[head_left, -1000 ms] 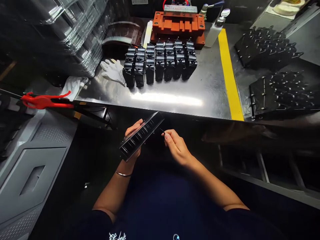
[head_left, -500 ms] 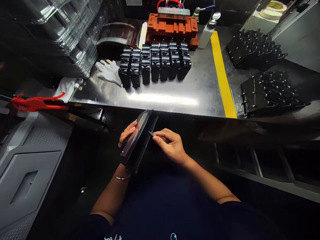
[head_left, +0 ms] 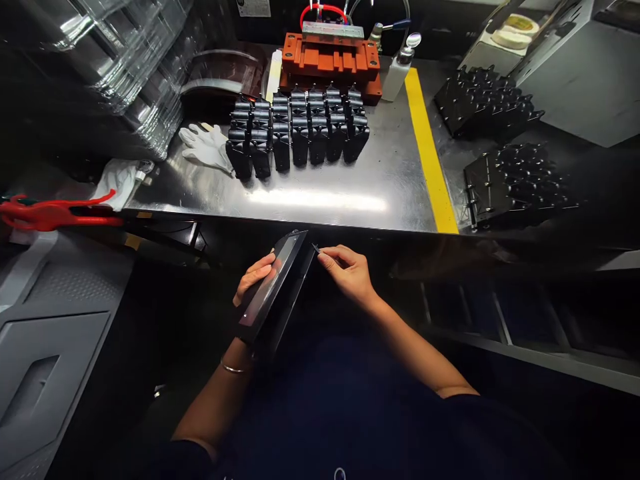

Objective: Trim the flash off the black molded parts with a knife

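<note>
A long black part (head_left: 273, 283) with a glossy face is tilted in front of the metal bench's edge. My left hand (head_left: 254, 277) is wrapped round its left side, with the fingertips on the glossy face. At the part's upper right edge, my right hand (head_left: 345, 268) pinches a small dark blade (head_left: 316, 248); its tip is by that edge and its handle is mostly hidden by the fingers. Several black ribbed parts (head_left: 300, 130) stand in a row on the bench (head_left: 320, 212), beyond both hands.
Behind the row sits an orange-brown fixture (head_left: 331, 57) beside a white pump bottle (head_left: 400, 70). A white glove (head_left: 206, 147) and red tool (head_left: 55, 213) are at left. More black parts (head_left: 515, 177) lie right of the yellow stripe (head_left: 431, 150).
The blade in my right hand has moved up and slightly right, to the black part's upper edge. The black part has turned slightly. The bench's contents have shifted left in the view.
</note>
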{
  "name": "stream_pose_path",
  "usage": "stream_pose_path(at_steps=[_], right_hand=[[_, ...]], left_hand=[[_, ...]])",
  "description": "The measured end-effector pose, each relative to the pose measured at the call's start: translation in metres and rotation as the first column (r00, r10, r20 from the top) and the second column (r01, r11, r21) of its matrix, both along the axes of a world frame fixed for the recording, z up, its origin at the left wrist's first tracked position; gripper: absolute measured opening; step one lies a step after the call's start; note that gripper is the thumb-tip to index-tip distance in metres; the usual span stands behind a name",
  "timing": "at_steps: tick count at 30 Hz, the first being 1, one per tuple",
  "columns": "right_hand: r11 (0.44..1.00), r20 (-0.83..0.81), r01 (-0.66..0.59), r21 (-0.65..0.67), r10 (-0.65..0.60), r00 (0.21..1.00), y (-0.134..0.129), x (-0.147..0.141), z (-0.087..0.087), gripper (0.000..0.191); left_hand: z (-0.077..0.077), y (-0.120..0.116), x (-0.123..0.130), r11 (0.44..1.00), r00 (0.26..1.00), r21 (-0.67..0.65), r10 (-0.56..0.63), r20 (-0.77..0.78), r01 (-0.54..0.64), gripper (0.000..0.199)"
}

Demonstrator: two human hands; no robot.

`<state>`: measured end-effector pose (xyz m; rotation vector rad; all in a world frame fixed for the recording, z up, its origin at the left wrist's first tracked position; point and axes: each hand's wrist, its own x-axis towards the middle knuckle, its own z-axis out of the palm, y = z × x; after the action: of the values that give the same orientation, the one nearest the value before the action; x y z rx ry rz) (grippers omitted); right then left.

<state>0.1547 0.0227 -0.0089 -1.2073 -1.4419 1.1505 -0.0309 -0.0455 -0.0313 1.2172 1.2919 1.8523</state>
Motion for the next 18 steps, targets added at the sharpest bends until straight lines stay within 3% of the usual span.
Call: stream_pose_path(at_steps=[3,5,7,9,11,14,18], right_hand=[[0.996,0.007,-0.091,-0.015,0.091,0.996,0.007,0.011,0.008,0.038],[0.981,0.028,-0.192,-0.009,0.192,0.981,0.011,0.016,0.017,0.052],[0.966,0.082,-0.259,0.013,0.258,0.963,0.014,0.015,0.024,0.054],[0.964,0.135,-0.260,0.056,0.251,0.959,0.014,0.008,0.027,0.048],[0.968,0.166,-0.219,0.123,0.197,0.966,0.012,-0.005,0.025,0.046],[0.970,0.238,-0.151,0.191,0.103,0.966,0.005,-0.022,0.020,0.048],[0.989,0.337,-0.112,0.094,0.075,0.939,-0.006,-0.025,0.022,0.046]], left_hand=[[0.005,0.007,-0.003,0.991,0.972,-0.107,-0.053,0.229,0.079,0.036],[0.008,0.012,-0.006,0.940,0.890,-0.243,-0.113,0.442,0.241,0.044],[0.011,0.017,-0.007,0.870,0.796,-0.291,-0.170,0.581,0.399,0.034],[0.014,0.022,-0.004,0.854,0.742,-0.255,-0.203,0.639,0.454,0.025],[0.018,0.027,0.004,0.886,0.730,-0.221,-0.171,0.661,0.408,0.027],[0.025,0.039,0.017,0.934,0.748,-0.265,-0.005,0.664,0.242,0.033],[0.031,0.052,0.026,0.976,0.817,-0.217,0.120,0.564,0.007,0.040]])
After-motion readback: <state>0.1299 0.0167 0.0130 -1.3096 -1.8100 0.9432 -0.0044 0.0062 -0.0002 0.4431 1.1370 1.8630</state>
